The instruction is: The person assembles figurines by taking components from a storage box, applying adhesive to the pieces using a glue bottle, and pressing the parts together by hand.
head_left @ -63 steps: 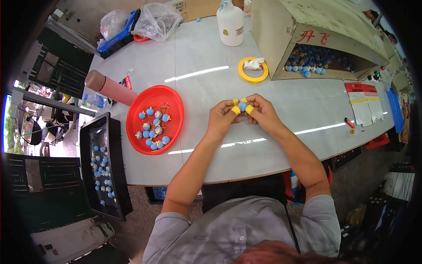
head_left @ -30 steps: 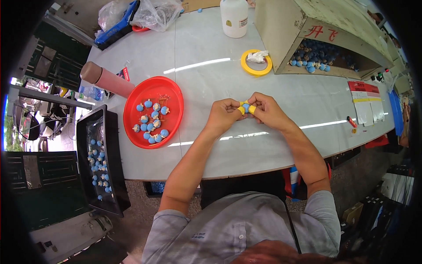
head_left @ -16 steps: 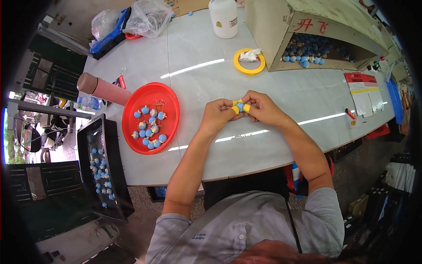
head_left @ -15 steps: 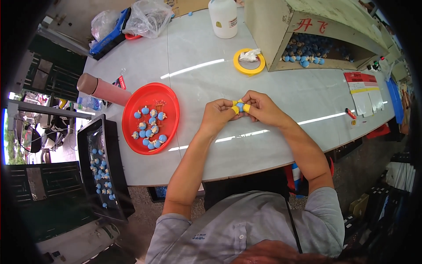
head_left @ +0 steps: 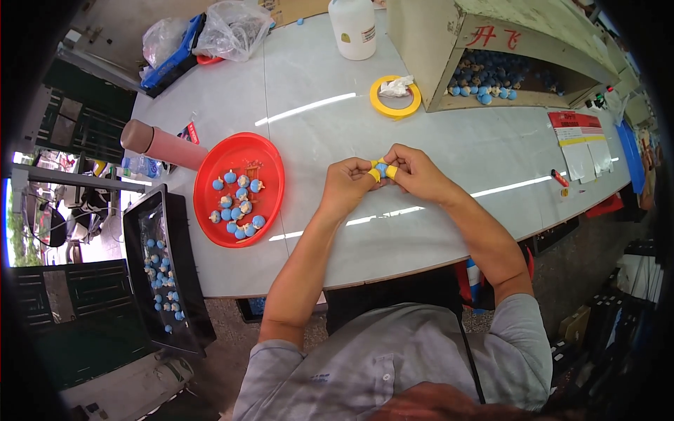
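Both my hands meet over the middle of the table around one small blue ball-shaped piece (head_left: 382,169). My left hand (head_left: 347,184) pinches it from the left and my right hand (head_left: 414,173) from the right. Yellow coverings wrap the thumb and finger tips of both hands. The fingers hide most of the piece. To the left, a round red tray (head_left: 279,189) holds several blue and cream ball-shaped pieces (head_left: 243,194), apart from my hands.
A black bin (head_left: 184,242) with similar pieces stands at the table's left edge, beside a pink bottle (head_left: 172,149). Farther back are a yellow tape roll (head_left: 377,105), a white plastic bottle (head_left: 353,31) and a beige box (head_left: 421,56) full of blue pieces. Papers (head_left: 579,144) lie at right.
My hands stay in the same place, still pinching the blue piece, with only a slight shift of the fingers. The whole view has moved a little; the trays and bottles stand as before.
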Available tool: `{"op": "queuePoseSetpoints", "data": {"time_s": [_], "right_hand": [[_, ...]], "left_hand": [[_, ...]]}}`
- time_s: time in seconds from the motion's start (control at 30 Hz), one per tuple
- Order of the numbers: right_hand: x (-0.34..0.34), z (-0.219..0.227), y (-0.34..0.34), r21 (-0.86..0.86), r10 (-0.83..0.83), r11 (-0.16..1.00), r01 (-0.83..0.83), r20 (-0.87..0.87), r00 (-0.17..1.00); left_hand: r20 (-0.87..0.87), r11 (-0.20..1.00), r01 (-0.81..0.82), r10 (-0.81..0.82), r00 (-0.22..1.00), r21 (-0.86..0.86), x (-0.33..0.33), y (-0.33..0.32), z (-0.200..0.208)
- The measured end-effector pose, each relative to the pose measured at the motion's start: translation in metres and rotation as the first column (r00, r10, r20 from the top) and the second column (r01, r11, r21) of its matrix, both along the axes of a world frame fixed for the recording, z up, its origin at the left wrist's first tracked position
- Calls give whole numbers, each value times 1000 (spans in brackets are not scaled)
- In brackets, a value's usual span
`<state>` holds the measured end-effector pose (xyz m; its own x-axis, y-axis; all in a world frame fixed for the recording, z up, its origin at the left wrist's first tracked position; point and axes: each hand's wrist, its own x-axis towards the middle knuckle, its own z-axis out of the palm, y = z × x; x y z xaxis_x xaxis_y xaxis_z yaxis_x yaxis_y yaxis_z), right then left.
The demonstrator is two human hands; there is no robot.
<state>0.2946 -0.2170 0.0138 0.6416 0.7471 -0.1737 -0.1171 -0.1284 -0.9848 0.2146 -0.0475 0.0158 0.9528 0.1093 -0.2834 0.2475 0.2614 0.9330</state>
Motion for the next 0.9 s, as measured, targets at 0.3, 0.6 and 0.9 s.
{"op": "queuePoseSetpoints", "data": {"time_s": [0.3, 0.6, 0.9], "right_hand": [[-5, -2, 2, 20, -59, 998, 57, 124, 991], [-5, -12, 1, -1, -96, 995, 98, 183, 978], [-7, -1, 2, -45, -84, 995, 89, 111, 990]], "left_hand": [[7, 1000, -3, 3, 1000, 3, -1, -3, 4], [-26, 1000, -7, 7, 1000, 23, -1, -3, 4], [2, 999, -32, 32, 999, 26, -1, -4, -2]]}}
